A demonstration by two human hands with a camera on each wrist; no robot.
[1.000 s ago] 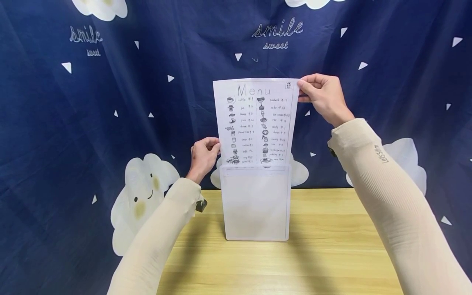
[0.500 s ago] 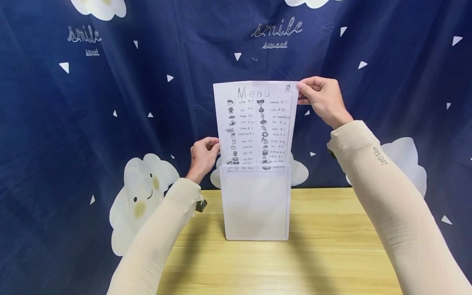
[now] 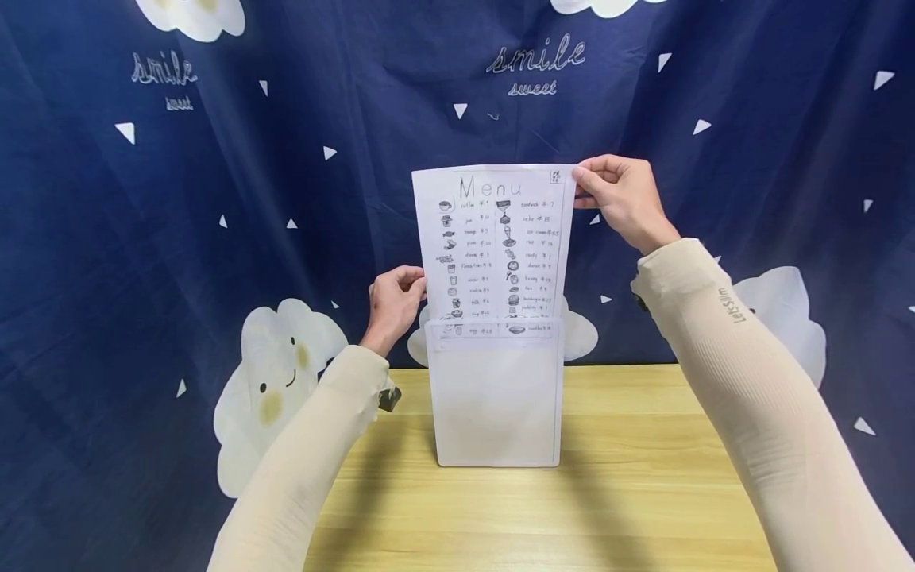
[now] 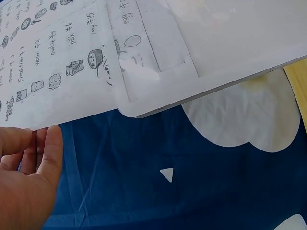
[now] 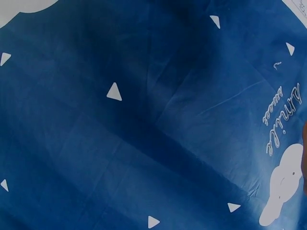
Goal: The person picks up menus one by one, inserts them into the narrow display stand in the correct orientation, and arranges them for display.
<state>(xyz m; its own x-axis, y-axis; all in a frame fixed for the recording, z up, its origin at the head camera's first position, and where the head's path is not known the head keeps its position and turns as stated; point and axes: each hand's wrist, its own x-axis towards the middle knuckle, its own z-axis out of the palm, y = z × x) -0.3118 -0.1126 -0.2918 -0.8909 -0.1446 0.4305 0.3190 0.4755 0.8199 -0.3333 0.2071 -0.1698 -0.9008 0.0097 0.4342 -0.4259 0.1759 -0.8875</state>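
A white paper menu [image 3: 486,254] with hand-drawn food pictures and prices stands upright, its lower end inside a clear-fronted sign holder [image 3: 496,405] on the table. Its bottom row shows through the holder's front. My right hand [image 3: 622,195] pinches the menu's top right corner between thumb and fingers. Lower down, my left hand [image 3: 395,306] holds the menu's left edge just above the holder; in the left wrist view, the fingertips [image 4: 53,132] lie right at the paper's edge. Only a sliver of the right hand [image 5: 304,158] and a corner of the menu [image 5: 301,7] show in the right wrist view.
The light wooden table [image 3: 629,477] runs in front of a dark blue curtain [image 3: 357,95] printed with clouds, triangles and lettering. The curtain hangs close behind the holder and also along the left side.
The menu has slid down, with more of its lower rows now behind the holder's front. My right hand has moved down with it; the left hand has stayed in place.
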